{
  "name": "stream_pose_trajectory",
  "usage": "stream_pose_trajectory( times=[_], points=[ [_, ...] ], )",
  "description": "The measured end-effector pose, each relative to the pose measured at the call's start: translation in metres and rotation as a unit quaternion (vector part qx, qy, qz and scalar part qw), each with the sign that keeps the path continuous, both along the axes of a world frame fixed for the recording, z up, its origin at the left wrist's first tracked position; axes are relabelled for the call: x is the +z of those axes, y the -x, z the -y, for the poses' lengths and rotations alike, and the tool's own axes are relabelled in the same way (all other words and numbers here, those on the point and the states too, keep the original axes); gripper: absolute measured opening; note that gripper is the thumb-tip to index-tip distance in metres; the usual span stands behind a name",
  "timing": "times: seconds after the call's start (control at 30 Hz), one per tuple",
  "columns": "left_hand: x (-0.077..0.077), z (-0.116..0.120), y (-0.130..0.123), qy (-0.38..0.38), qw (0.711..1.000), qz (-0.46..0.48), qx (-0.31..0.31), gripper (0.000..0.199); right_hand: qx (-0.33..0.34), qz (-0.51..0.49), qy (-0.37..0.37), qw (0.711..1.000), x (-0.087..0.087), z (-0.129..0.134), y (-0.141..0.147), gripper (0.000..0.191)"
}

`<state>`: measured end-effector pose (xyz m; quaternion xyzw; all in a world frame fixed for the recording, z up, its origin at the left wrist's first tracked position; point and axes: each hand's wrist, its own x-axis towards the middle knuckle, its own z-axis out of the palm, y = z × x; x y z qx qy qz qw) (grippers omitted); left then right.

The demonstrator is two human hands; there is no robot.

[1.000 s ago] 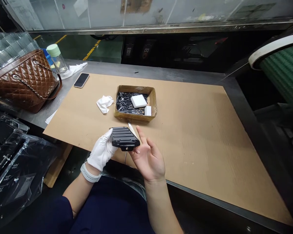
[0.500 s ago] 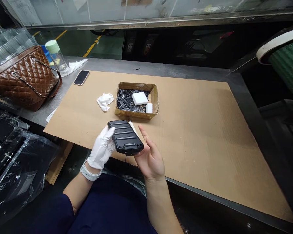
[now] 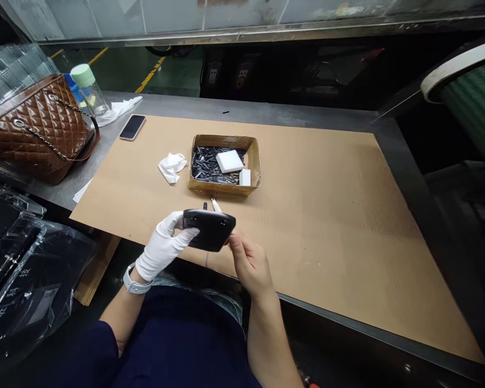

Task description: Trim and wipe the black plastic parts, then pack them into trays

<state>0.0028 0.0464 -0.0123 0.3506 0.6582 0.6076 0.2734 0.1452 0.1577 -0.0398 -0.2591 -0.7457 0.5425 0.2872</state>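
My left hand (image 3: pixel 164 245), in a white glove, is closed around the left side of a black plastic casing (image 3: pixel 208 237), its thumb lying across the near face. The casing is tilted, with one end turned toward me; its ribbed face is out of sight. At the right edge of the casing, my bare right hand (image 3: pixel 250 261) is closed, thumb and fingertips pinching there. Just behind it lies a slim white-handled tool (image 3: pixel 215 205), partly hidden. A short dark piece (image 3: pixel 205 206) shows above the casing; I cannot tell whether it is attached.
Beyond my hands stands a cardboard box (image 3: pixel 224 188) of small black parts, with white blocks (image 3: pixel 230 161) on top. A crumpled tissue (image 3: pixel 172 167) and phone (image 3: pixel 132 127) lie on the cardboard sheet (image 3: pixel 327 215). A brown bag (image 3: pixel 36 129) and bottle (image 3: pixel 89 89) are at left.
The casing has turned so its ribbed face no longer shows. My right hand has gone from spread fingers to a pinch at the casing's right edge.
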Motion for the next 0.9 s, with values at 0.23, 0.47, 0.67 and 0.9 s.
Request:
stream_pose_trajectory(
  times=[0.23, 0.47, 0.67, 0.9],
  points=[
    [0.0, 0.006, 0.005, -0.024, 0.992, -0.123, -0.016, 0.012, 0.024, -0.017, -0.078, 0.997, -0.001, -0.002, -0.002, 0.033],
    [0.004, 0.007, 0.006, -0.015, 0.99, -0.134, -0.027, 0.014, 0.054, -0.018, -0.06, 0.997, -0.006, -0.004, -0.002, 0.033],
    [-0.006, 0.006, 0.01, -0.047, 0.997, 0.011, 0.064, 0.035, 0.069, -0.149, -0.166, 0.972, -0.007, 0.004, 0.014, 0.035],
    [-0.029, 0.022, 0.012, -0.064, 0.838, 0.54, -0.049, 0.058, 0.193, -0.02, -0.429, 0.882, 0.003, 0.007, 0.02, 0.031]
  ],
)
